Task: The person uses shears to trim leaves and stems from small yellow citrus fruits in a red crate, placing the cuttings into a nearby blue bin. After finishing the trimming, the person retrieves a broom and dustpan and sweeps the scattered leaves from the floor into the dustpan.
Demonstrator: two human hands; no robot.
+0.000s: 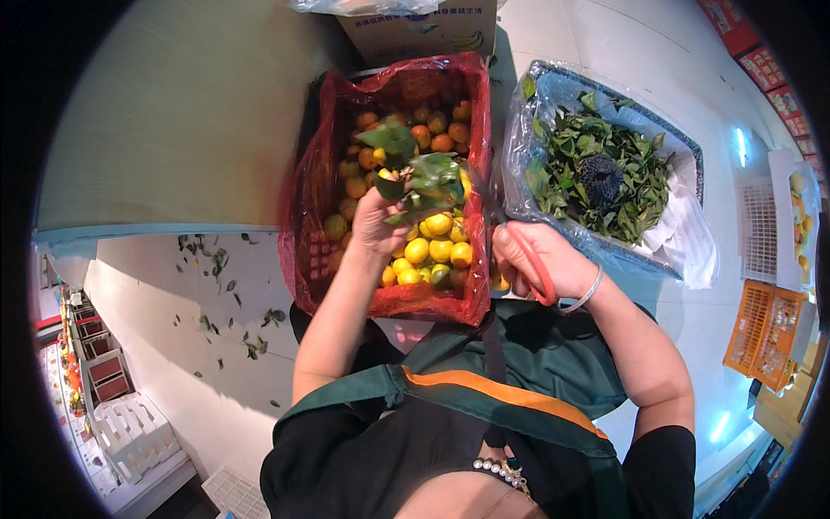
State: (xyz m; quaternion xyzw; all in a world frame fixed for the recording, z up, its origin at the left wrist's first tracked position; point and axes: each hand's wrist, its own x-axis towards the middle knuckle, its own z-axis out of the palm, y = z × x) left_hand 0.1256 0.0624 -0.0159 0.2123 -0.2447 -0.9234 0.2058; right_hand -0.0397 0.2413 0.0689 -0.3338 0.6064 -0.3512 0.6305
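Note:
My left hand holds a leafy citrus sprig with small yellow fruit on it, over a crate lined with red mesh. Orange citrus fruit lies in the crate's far part and yellow citrus fruit in its near right part. My right hand, beside the crate's right edge, grips the red handle of a cutting tool; its blades are blurred and hard to make out. To the right stands a plastic-lined bin holding green leaves and dark netting.
A cardboard box stands beyond the crate. Loose leaves lie on the floor at left, below a pale panel. At far right are an orange plastic crate and a white crate. A white slatted container is at lower left.

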